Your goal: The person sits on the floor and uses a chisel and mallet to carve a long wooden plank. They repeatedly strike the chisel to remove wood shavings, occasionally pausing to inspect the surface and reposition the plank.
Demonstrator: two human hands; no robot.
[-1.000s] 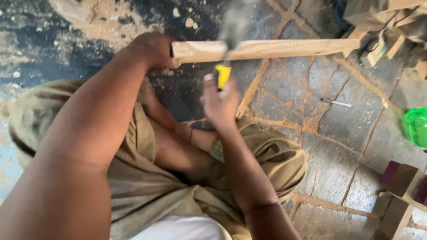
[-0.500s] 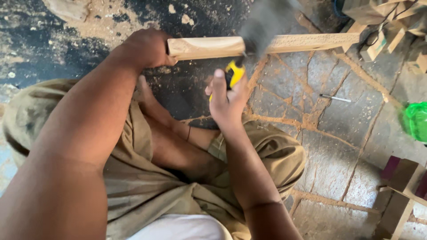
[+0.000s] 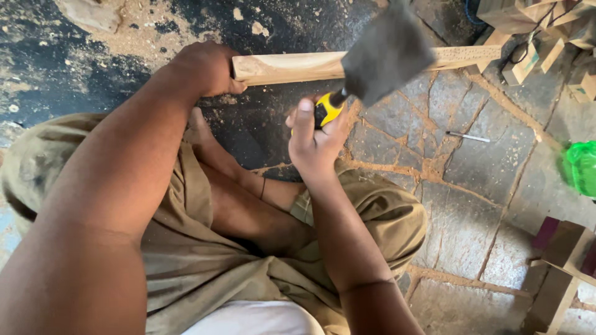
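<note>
The hammer [image 3: 382, 53], gripped by its yellow handle in the right hand [image 3: 316, 139], has been raised toward twelve o'clock, blurred, above the wooden strip [image 3: 292, 67] clasped at nine o'clock by the left hand [image 3: 205, 68].

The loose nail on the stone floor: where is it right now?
In the head view the nail lies right of centre on the stone paving, apart from the right hand and left of the green plastic object.
</note>
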